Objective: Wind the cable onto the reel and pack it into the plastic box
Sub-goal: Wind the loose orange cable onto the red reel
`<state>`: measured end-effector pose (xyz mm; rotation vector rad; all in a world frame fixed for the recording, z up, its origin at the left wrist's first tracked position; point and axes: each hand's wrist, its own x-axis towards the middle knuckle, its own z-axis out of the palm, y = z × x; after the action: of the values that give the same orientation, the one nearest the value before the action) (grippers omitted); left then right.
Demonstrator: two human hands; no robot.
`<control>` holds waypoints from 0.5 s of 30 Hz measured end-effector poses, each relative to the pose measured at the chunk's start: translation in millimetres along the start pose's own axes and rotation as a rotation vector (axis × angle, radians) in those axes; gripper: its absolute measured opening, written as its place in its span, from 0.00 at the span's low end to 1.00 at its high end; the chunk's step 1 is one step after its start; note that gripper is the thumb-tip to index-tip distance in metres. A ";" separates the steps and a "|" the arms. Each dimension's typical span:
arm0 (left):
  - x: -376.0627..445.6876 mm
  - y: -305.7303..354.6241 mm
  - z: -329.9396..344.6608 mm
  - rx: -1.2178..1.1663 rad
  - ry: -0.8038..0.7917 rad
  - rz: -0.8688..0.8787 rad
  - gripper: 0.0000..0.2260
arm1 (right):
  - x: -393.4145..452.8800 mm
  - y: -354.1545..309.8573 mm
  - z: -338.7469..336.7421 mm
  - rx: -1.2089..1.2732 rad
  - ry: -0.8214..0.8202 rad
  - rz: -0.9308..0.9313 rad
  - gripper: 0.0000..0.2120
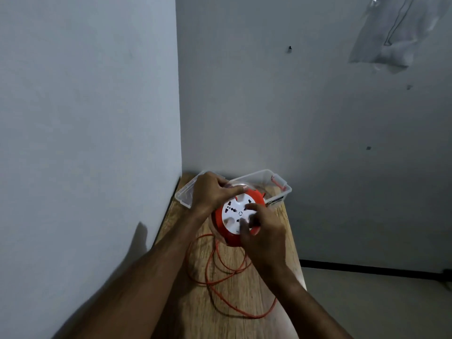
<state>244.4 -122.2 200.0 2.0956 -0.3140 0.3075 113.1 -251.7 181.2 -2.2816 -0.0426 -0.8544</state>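
One reel [236,216], both hands gripping; one cable [221,272] loose.

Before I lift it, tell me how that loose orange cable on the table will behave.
The orange cable lies in slack, uneven loops on the wooden table, so it is probably floppy and will sag and trail. Being thin, it likely weighs little. The crossing loops may snag or tangle as the reel draws it in.
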 end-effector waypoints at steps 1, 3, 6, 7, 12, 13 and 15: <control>0.4 2.4 0.0 0.008 -0.006 0.016 0.25 | 1.6 2.4 -1.4 -0.152 -0.054 -0.221 0.16; 0.6 4.2 1.4 0.017 -0.006 0.039 0.29 | 5.8 5.0 -1.9 -0.412 -0.185 -0.450 0.23; 1.7 0.5 2.8 0.024 -0.030 0.062 0.31 | 11.2 5.8 -3.3 -0.557 -0.312 -0.471 0.35; 2.7 -1.2 2.7 0.018 -0.046 0.064 0.32 | 12.6 6.5 -3.7 -0.574 -0.345 -0.483 0.36; 2.5 -4.1 -2.1 0.004 -0.092 0.064 0.34 | 16.0 14.3 -7.6 -0.568 -0.369 -0.671 0.31; 2.5 -4.4 -2.6 0.007 -0.100 0.067 0.33 | 18.0 17.8 -8.4 -0.556 -0.384 -0.712 0.29; 2.3 -5.8 -1.5 0.002 -0.114 0.078 0.32 | 23.7 23.8 -10.8 -0.544 -0.402 -0.758 0.26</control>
<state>248.4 -118.2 197.0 2.1106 -0.4647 0.2348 131.6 -281.2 186.8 -2.9699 -1.0185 -0.8047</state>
